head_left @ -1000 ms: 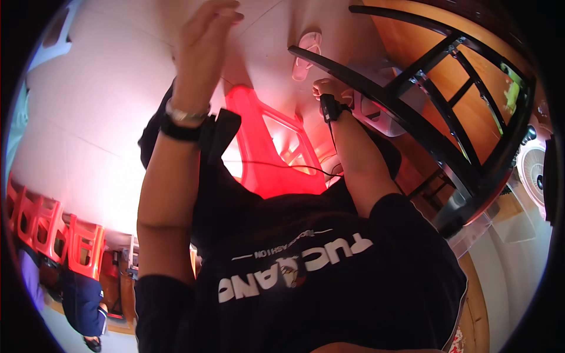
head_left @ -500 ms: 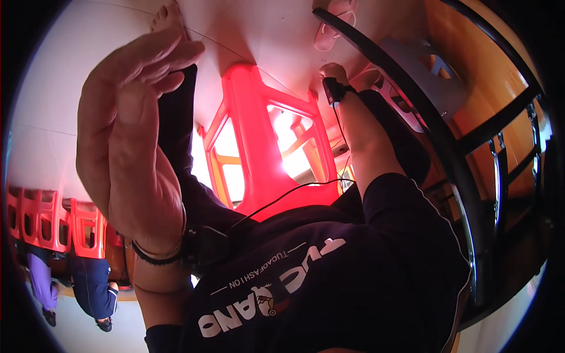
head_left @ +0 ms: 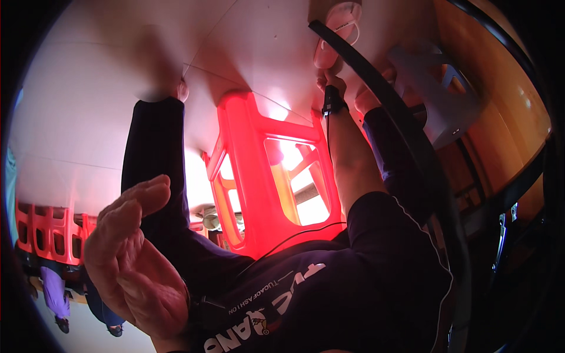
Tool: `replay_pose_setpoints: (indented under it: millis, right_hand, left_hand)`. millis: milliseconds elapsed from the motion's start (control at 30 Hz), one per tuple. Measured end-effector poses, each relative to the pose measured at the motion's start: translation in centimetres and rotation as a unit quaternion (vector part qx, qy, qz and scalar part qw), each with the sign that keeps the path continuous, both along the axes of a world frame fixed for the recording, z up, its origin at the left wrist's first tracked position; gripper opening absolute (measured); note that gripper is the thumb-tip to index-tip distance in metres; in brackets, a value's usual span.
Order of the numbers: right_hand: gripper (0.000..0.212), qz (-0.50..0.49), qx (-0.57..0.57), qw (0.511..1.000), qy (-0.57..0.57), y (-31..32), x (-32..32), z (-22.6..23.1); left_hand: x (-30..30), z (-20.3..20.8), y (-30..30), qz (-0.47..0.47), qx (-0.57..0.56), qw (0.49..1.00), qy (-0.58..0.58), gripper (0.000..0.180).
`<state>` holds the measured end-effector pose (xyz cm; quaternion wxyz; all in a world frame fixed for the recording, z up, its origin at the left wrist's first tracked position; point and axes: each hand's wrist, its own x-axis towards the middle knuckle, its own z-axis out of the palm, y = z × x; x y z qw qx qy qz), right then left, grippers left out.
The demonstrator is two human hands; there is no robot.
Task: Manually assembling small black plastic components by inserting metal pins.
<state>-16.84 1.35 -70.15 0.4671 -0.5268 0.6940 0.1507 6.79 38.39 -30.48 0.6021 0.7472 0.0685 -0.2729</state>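
Observation:
My left hand [head_left: 135, 265] is raised on the left, palm turned inward, with its fingers extended and slightly curved. It holds nothing. My right arm reaches down to the floor, where my right hand [head_left: 331, 82] is at the near end of a pink slipper [head_left: 336, 36] with a pale strap. Its fingers look small and partly bent; whether they grip the slipper I cannot tell. A black device [head_left: 334, 101] with a cable is strapped to that wrist. Between my dark-trousered legs stands a red plastic stool [head_left: 241, 135]. My bare left foot [head_left: 182, 89] is partly blurred.
A black curved chair rail [head_left: 376, 76] crosses the right side, close to my right arm. Beyond it are a grey plastic stool [head_left: 438, 94] and a brown wooden panel [head_left: 500, 100]. Red stools [head_left: 44, 232] line the far left, with another person's purple trouser leg [head_left: 54, 291] below them.
My left hand has dropped lower and toward my body. My right hand has come closer to the slipper's end. My left foot has shifted with a blur, and the whole view has tilted.

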Motion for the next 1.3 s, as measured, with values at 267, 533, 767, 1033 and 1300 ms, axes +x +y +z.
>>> replay_pose_setpoints:
  millis: [267, 533, 767, 1033, 1300]
  right_hand:
    - [0.014, 0.080, 0.034, 0.996, 0.005, 1.2, 2.3, 1.0]
    - [0.024, 0.586, -0.318, 0.745, -0.014, -1.1, 3.5, 0.9]
    - [0.026, 0.507, -0.143, 0.847, -0.074, 0.3, 7.0, 1.1]
    - [0.017, 0.537, -0.188, 0.802, -0.182, -2.4, 5.0, -4.6]
    - [0.016, 0.382, -0.067, 0.891, -0.237, 0.8, 6.9, -0.5]
  left_hand:
    - [0.2, 0.1, -0.7, 0.006, 0.039, 0.999, 0.013, 0.047]
    - [-0.1, 0.2, -1.2, 0.021, 0.028, 0.999, 0.003, 0.048]
    - [0.0, 0.8, -1.8, 0.053, 0.060, 0.995, 0.055, 0.051]
    - [-0.2, 0.7, -1.9, 0.061, 0.046, 0.996, 0.048, 0.049]
    - [-0.1, 1.0, -2.0, 0.049, 0.053, 0.996, 0.043, 0.049]
